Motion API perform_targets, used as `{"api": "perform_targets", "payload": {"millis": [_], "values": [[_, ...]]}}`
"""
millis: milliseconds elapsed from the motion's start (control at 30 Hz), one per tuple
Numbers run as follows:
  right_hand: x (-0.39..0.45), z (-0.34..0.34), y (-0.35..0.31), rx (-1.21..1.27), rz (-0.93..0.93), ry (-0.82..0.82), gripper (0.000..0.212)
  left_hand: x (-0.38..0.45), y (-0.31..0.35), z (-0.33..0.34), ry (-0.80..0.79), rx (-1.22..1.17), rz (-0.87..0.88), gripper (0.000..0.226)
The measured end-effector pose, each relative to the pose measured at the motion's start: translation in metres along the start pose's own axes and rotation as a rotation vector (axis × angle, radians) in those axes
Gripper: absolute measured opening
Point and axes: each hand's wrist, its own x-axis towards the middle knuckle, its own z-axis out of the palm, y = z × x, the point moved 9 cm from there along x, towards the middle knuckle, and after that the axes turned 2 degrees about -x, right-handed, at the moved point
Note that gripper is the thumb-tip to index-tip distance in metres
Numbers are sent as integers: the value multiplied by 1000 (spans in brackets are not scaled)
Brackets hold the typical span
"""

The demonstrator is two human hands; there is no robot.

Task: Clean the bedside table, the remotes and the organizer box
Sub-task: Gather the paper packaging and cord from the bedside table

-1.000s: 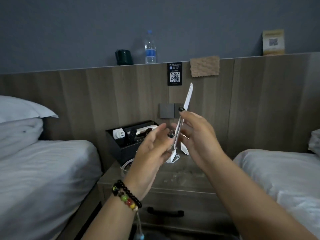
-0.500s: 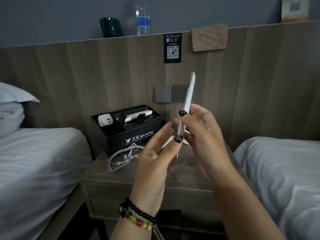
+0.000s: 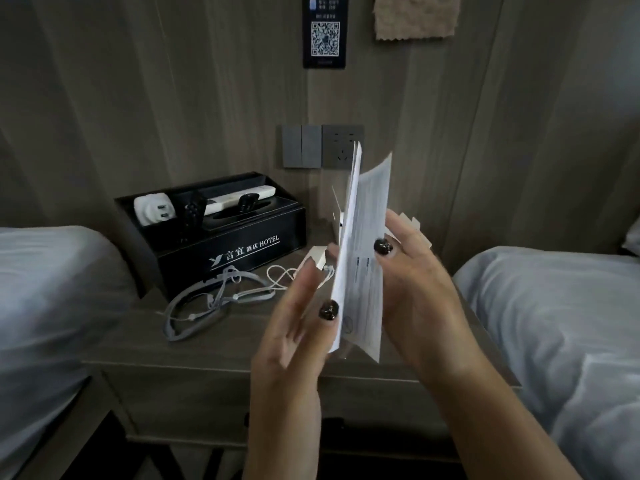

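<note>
Left of the papers (image 3: 363,258), the organizer box (image 3: 214,237) sits on the bedside table (image 3: 214,348), remotes (image 3: 239,199) inside. Left hand (image 3: 298,327) and right hand (image 3: 412,289) pinch the papers upright — loose sheets could slip out and scatter.

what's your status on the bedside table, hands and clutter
Left hand and right hand both pinch the paper sheets. Organizer box untouched. Gray cord lies on the bedside table.
</note>
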Motion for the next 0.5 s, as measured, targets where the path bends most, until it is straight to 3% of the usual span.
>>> {"api": "perform_targets", "payload": {"millis": [167,300,400,500], "values": [[-2,16,-1,46,26,2,71,-3,8,-10,20,226,6,71],[-10,31,-3,-76,51,39,17,-15,34,-32,88,772,162,80],[-17,51,-2,-92,42,32,23,-27,40,-52,71,677,95,74],[-26,83,11,-95,68,-54,22,-46,58,-73,77,563,75,43]]}}
